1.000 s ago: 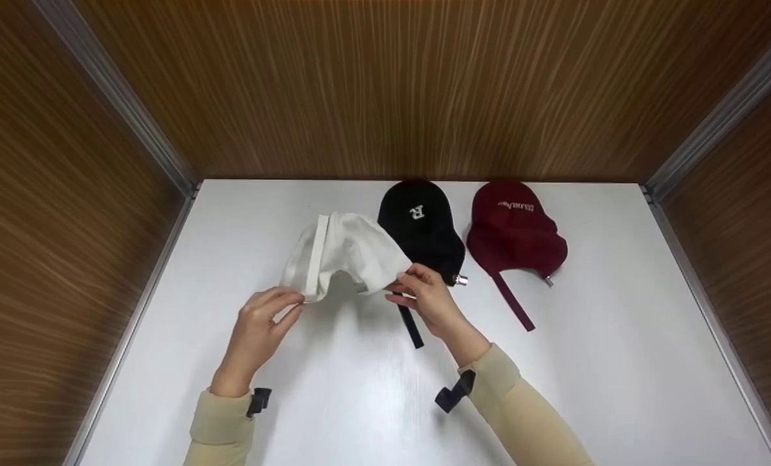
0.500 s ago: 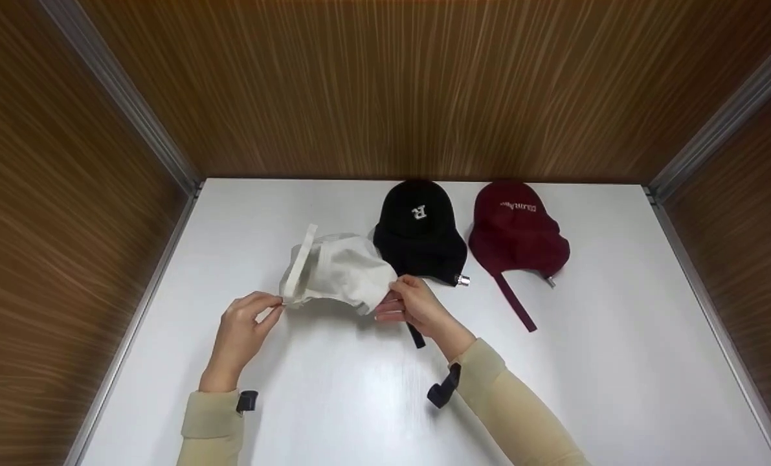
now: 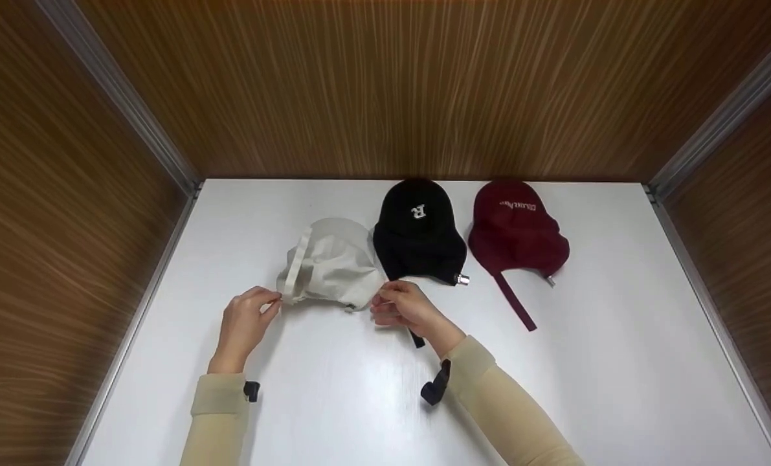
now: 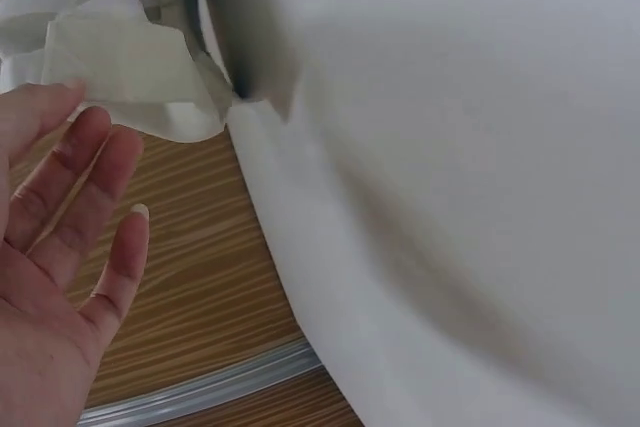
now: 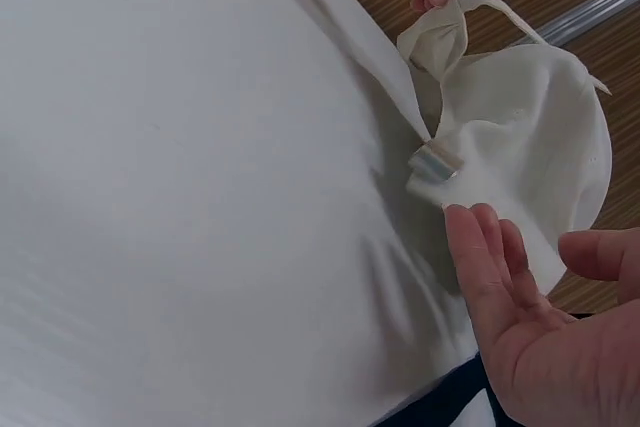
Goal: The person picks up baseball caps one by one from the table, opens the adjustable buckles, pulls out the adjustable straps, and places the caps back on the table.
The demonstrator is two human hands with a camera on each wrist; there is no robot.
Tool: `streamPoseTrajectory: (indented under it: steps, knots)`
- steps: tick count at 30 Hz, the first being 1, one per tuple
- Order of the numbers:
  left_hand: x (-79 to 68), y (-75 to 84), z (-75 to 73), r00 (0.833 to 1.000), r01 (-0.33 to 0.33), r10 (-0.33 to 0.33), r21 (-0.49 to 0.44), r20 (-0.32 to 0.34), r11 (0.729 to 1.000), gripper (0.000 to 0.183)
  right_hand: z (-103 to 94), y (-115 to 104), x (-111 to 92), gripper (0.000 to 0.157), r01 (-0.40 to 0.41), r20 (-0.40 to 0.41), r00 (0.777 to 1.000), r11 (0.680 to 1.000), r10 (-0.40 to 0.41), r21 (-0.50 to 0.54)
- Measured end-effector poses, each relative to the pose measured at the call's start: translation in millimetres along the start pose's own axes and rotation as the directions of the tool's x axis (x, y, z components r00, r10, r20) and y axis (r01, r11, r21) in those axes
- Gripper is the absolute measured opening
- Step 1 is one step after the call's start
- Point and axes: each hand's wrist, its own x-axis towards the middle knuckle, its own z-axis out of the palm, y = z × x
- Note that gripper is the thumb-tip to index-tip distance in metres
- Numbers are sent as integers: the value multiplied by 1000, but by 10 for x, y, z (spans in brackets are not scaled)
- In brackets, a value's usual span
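Observation:
A white cap lies left of the black cap, its grey-looking brim toward the back wall. Its pale strap stands up along the left side. My left hand pinches the cap's left edge; in the left wrist view the thumb presses on pale fabric while the other fingers are spread loosely. At the right edge, my right hand pinches the fabric between thumb and fingers, with several fingers extended beneath. A metal buckle hangs at the cap's rim in the right wrist view.
A black cap with a white letter lies right beside the white one, its strap end partly behind my right hand. Farther right lies a dark red cap with its strap extended. Wood-grain panels enclose the white table.
Both hands have brought the white cap down and to the left. It has flattened onto the table, and its brim now shows at the back. The black and red caps stay in place.

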Motion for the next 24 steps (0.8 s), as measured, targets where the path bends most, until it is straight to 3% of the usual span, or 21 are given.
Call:
streamPoseTrajectory:
  steps: [4, 9, 13, 16, 19, 24]
  knots:
    - [-52, -53, 28, 997, 31, -30, -18, 74, 999, 11, -33, 49, 2, 47, -26, -6, 1000, 998, 26, -59]
    - [-94, -27, 38, 977, 104, -77, -129, 199, 986, 15, -97, 61, -16, 55, -3, 10, 1000, 994, 5, -111]
    - [-89, 62, 34, 969, 173, -135, -175, 207, 969, 19, -134, 34, -67, 53, 45, 22, 999, 983, -42, -178]
    - [-80, 174, 31, 975, 163, -135, -154, 176, 975, 28, -142, -1, -122, 49, 111, 23, 994, 958, -109, -266]
    - [-56, 311, 55, 991, 86, -73, -104, 115, 991, 34, -146, -41, -172, 46, 196, 28, 979, 895, -201, -401]
    - [-6, 531, 142, 998, -53, 53, 0, 20, 999, 42, -129, -56, -225, 44, 317, 93, 937, 714, -336, -624]
